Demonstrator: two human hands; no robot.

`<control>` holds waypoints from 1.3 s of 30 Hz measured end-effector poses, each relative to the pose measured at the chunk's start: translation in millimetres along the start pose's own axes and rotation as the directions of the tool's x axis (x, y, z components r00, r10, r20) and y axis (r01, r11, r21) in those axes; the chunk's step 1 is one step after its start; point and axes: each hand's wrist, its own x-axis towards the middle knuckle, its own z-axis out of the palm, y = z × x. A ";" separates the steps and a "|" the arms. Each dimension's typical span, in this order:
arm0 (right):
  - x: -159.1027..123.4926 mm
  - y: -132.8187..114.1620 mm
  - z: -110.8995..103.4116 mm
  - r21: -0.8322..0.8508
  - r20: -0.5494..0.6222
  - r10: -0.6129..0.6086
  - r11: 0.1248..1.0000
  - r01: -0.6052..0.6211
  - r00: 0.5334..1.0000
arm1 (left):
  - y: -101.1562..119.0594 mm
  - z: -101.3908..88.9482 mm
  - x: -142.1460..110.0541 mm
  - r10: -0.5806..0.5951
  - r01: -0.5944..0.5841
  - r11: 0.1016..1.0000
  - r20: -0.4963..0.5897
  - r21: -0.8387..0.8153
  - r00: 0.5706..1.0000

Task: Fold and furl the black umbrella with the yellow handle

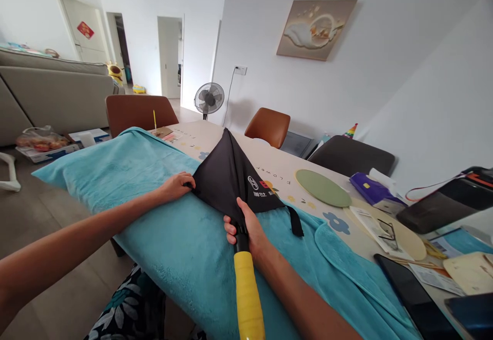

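A black umbrella [231,175] with a white logo lies on a turquoise towel [127,175] spread over the table. Its canopy is partly folded, tip pointing away from me. My right hand [246,229] is wrapped round the black shaft just above the yellow handle [248,299], which points toward me. My left hand [177,186] pinches the canopy's left edge where it meets the towel. A black strap [296,221] hangs off the canopy's right side.
On the table's right lie a green round mat [322,187], a purple pack [372,190], glasses on paper [387,227], a dark tablet [410,291] and a black case [442,204]. Brown chairs [140,111] stand beyond the table. A fan [209,98] and sofa [50,91] stand further back.
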 end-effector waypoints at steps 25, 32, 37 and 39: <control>8.6 4.2 -4.4 -0.104 -0.040 -0.076 0.992 0.072 0.996 | 35.8 -32.5 28.1 -0.111 0.129 0.990 -0.273 0.049 0.955; 1.0 3.4 5.3 -0.121 -0.114 -0.087 0.990 0.073 0.990 | 71.5 26.1 87.4 0.048 -0.053 0.998 -0.178 -0.022 0.983; -2.5 4.0 6.8 -0.113 -0.144 -0.095 0.990 0.079 0.985 | 54.9 64.1 103.0 -0.125 0.121 0.992 -0.143 -0.037 0.982; -3.7 3.5 7.3 -0.107 -0.139 -0.071 0.993 0.056 0.988 | 49.8 70.3 102.7 -0.170 0.165 0.985 -0.142 -0.051 0.975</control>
